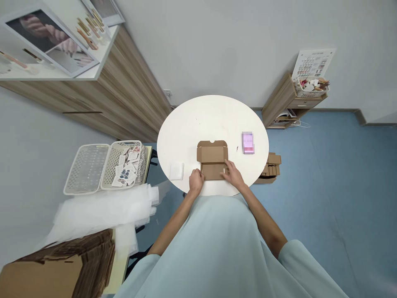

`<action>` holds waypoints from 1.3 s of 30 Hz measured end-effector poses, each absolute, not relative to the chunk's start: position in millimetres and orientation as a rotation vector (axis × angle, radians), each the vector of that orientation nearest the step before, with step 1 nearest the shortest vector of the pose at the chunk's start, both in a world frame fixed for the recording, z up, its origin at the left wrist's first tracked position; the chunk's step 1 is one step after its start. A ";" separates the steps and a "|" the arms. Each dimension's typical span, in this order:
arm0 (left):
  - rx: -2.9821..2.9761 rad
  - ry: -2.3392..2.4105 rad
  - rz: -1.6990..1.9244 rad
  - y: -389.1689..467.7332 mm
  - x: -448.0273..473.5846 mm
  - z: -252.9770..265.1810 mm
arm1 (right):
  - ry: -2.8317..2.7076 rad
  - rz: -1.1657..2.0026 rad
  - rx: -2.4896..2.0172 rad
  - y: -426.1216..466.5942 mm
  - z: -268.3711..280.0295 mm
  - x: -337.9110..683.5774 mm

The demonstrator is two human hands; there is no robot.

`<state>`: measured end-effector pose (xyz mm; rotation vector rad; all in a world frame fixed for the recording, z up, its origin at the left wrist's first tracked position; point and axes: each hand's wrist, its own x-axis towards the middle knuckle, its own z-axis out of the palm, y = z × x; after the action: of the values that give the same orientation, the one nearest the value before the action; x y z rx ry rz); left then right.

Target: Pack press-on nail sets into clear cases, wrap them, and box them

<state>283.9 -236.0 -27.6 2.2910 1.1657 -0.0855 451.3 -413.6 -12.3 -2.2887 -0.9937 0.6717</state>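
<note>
A small brown cardboard box point(212, 155) lies unfolded at the near part of the round white table point(186, 120), its lid laid back toward the wall. At the box's near left corner, my left hand point(196, 181) is closed with its fingers on the side wall. My right hand point(235, 176) rests at the right side, thumb and fingers apart, touching the edge near a small side flap. Left of the box lies a flat white packet point(176, 171). A phone-like object with a blurred pink-purple screen point(248, 143) lies to the right.
A white plastic basket point(107, 176) of printed cards stands at left, above white wrapping sheets point(105, 211) and stacked flat cardboard point(43, 277). Folded cartons point(270, 169) sit low beyond the table's right edge. A wooden cabinet point(136, 82) and small shelf unit point(281, 101) stand by the wall.
</note>
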 end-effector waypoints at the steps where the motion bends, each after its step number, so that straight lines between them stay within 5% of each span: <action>1: 2.292 1.162 -0.084 -236.2 284.2 -27.4 | -0.902 0.578 -2.288 -420.1 -13.8 450.3; 12: 2.300 1.165 -0.070 -238.3 285.6 -23.5 | -0.466 0.656 -2.353 -441.4 -27.9 450.2; 39: 2.318 1.173 -0.112 -249.9 283.2 -21.6 | -0.863 0.785 -2.807 -377.4 -0.9 434.8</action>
<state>283.2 -249.9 -21.6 2.3181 1.1726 -0.1124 434.8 -377.4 -0.9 -2.8075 -0.8632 0.7852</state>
